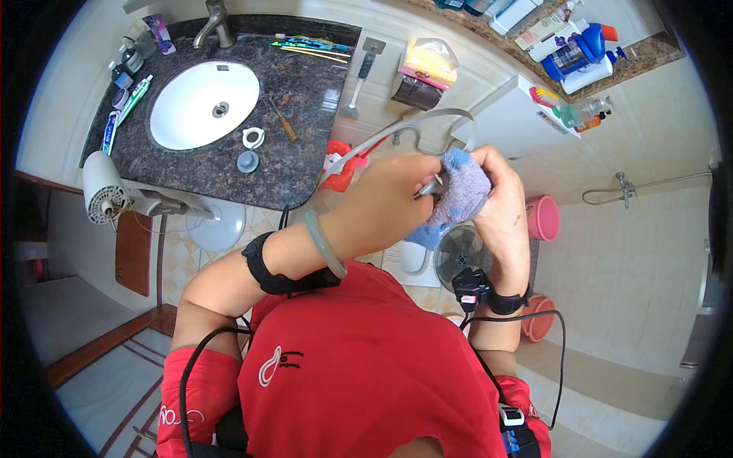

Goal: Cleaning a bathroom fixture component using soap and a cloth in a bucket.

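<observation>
In front of my chest, my left hand (386, 203) grips a metal shower-head-like fitting (430, 188), whose exact kind is unclear, partly covered by its fingers. A pale flexible hose (381, 134) loops up behind the hands. My right hand (501, 183) holds a purple and blue terry cloth (465, 186) against the fitting; one end of the cloth hangs below. On the dark stone countertop (229, 186) lie a white plastic ring (253, 137), a grey round cap (248, 162) and a screwdriver (284, 121) with an amber handle.
A white oval sink (200, 109) with a metal faucet (215, 26) is at upper left, toothbrushes (312, 43) beside it. A white fan-like appliance (106, 189) stands near the counter's left edge. A floor fan (461, 257) and pink bucket (542, 217) are below right. Bottles (578, 54) line a shelf.
</observation>
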Tool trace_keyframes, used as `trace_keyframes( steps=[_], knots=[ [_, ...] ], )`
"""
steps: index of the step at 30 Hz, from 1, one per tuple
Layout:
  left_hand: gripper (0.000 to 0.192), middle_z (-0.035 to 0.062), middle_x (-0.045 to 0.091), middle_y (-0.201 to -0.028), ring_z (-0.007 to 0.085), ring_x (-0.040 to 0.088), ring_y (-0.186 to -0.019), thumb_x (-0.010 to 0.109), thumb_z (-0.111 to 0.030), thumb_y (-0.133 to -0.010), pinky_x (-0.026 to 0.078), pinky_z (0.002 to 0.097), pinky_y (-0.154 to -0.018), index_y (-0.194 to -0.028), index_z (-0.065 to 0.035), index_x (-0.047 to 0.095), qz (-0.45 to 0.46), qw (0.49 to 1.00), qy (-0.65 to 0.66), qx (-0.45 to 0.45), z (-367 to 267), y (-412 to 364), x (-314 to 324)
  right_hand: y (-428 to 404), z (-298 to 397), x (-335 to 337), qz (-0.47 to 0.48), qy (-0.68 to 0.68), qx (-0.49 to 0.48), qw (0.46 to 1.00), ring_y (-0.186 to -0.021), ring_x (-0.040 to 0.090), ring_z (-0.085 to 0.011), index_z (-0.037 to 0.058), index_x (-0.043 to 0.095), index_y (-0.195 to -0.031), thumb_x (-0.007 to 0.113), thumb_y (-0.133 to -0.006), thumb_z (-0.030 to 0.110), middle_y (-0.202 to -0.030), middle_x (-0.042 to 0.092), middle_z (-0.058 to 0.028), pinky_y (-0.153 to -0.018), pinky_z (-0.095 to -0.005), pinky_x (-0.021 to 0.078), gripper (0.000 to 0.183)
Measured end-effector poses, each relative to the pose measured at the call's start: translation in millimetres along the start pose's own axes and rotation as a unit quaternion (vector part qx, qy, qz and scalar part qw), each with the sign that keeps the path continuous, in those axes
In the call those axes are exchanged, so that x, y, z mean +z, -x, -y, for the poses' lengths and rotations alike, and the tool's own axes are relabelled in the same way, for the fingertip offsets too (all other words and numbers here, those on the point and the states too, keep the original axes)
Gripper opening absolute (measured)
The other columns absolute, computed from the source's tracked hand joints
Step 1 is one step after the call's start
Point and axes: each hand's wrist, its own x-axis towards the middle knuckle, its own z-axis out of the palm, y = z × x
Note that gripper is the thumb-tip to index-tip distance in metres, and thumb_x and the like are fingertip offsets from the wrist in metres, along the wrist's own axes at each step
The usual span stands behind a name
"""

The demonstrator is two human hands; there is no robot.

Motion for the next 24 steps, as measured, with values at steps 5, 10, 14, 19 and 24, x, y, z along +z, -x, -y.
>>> trace_keyframes(
  steps=[5, 10, 14, 19, 24],
  knots=[
    [0.037, 0.0051, 0.062, -0.087, 0.0071, 0.058, -0.080, 0.051, 0.009, -0.076, 0.048, 0.0212, -0.068, -0.112, 0.0019, 0.054, -0.012, 0.991, 0.130, -0.020, 8, 2, 4, -2, -7, -4, 0.046, -0.039, -0.026, 0.998, -0.078, 0.059, -0.0169, 0.0033, 0.060, -0.092, 0.067, -0.068, 0.006, -0.081, 0.061, -0.0074, -0.072, -0.0285, 0.0459, 0.025],
    [0.037, 0.0064, 0.062, -0.097, 0.0083, 0.058, -0.085, 0.052, 0.007, -0.079, 0.048, 0.0217, -0.072, -0.116, 0.0048, 0.051, -0.037, 0.964, 0.262, -0.032, -3, -4, 0, 10, -20, 3, -0.106, -0.107, -0.110, 0.982, -0.086, 0.059, -0.0188, 0.0033, 0.063, -0.096, 0.065, -0.067, 0.002, -0.090, 0.061, -0.0087, -0.076, -0.0291, 0.0458, 0.029],
    [0.037, 0.0055, 0.060, -0.099, 0.0073, 0.056, -0.084, 0.051, 0.005, -0.080, 0.047, 0.0209, -0.073, -0.117, 0.0058, 0.051, -0.039, 0.961, 0.268, -0.054, -3, -3, -5, 17, -9, 27, -0.122, 0.099, -0.231, 0.960, -0.088, 0.057, -0.0239, 0.0055, 0.065, -0.099, 0.068, -0.063, 0.001, -0.093, 0.057, -0.0095, -0.076, -0.0314, 0.0464, 0.037],
    [0.038, 0.0036, 0.060, -0.099, 0.0054, 0.053, -0.084, 0.049, 0.002, -0.082, 0.045, 0.0206, -0.074, -0.120, 0.0035, 0.050, -0.033, 0.955, 0.284, -0.078, -6, -4, -7, 21, -9, 38, -0.190, 0.166, -0.252, 0.934, -0.082, 0.056, -0.0271, 0.0043, 0.061, -0.096, 0.067, -0.063, 0.000, -0.088, 0.055, -0.0101, -0.070, -0.0329, 0.0460, 0.034],
    [0.039, 0.0050, 0.060, -0.099, 0.0061, 0.053, -0.085, 0.049, 0.002, -0.082, 0.046, 0.0211, -0.073, -0.121, 0.0026, 0.050, -0.060, 0.956, 0.279, -0.070, -3, -3, -5, 25, -15, 44, -0.165, 0.088, -0.127, 0.974, -0.081, 0.056, -0.0263, 0.0036, 0.056, -0.096, 0.066, -0.066, 0.003, -0.085, 0.056, -0.0105, -0.071, -0.0314, 0.0453, 0.031]
  ],
)
